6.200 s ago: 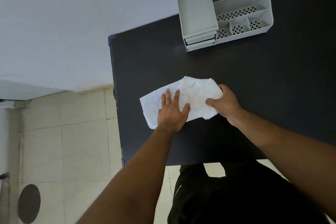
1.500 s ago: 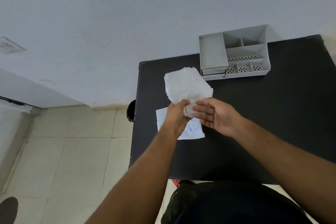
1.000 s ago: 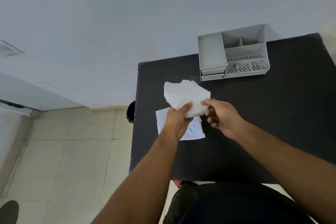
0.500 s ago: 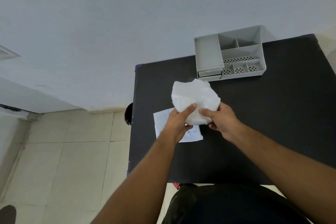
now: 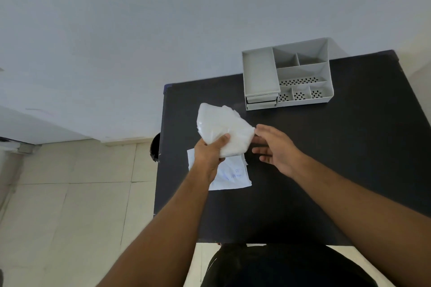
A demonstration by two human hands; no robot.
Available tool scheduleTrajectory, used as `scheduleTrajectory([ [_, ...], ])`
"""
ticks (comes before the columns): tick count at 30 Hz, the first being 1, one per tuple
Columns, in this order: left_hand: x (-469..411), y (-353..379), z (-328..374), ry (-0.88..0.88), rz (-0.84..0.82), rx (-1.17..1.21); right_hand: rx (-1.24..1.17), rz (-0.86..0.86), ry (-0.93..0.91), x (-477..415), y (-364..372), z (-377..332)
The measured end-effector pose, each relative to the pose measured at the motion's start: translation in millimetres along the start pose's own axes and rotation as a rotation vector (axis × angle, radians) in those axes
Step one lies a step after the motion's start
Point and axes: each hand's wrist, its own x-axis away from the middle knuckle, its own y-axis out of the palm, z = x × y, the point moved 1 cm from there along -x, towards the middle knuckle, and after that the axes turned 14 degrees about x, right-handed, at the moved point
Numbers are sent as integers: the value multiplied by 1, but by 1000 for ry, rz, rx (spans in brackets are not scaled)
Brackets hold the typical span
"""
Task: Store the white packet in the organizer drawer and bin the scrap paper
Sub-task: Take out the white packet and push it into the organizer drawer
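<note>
White packet (image 5: 222, 130) sits pinched in the left hand (image 5: 210, 155), raised above the scrap paper (image 5: 229, 176) lying flat on the black table (image 5: 326, 158); grey organizer (image 5: 288, 77) compartments look bare, drawers closed. Right hand (image 5: 275, 147) hovers beside the packet, fingers spread

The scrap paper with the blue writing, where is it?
In the head view, the scrap paper lies flat on the black table near its left edge, below the left hand holding the white packet.
</note>
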Motion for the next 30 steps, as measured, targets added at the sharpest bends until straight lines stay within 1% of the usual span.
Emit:
scheduleTrajectory([
  [5,-17,1,11,-19,30,4,-65,66,94,-34,-9,-26],
  [14,-40,-12,24,-26,109,-48,-264,155,132,-85,-10,-60],
  [20,-50,-10,28,-41,128,-61,-368,146,159,-98,-4,-59],
  [24,-56,-8,26,-67,125,-53,-383,153,151,-99,-3,-53],
  [27,-57,-5,23,-68,142,-60,-352,206,138,-97,-3,-45],
  [30,-58,-5,21,-95,134,4,-315,277,118,-91,-1,-31],
])
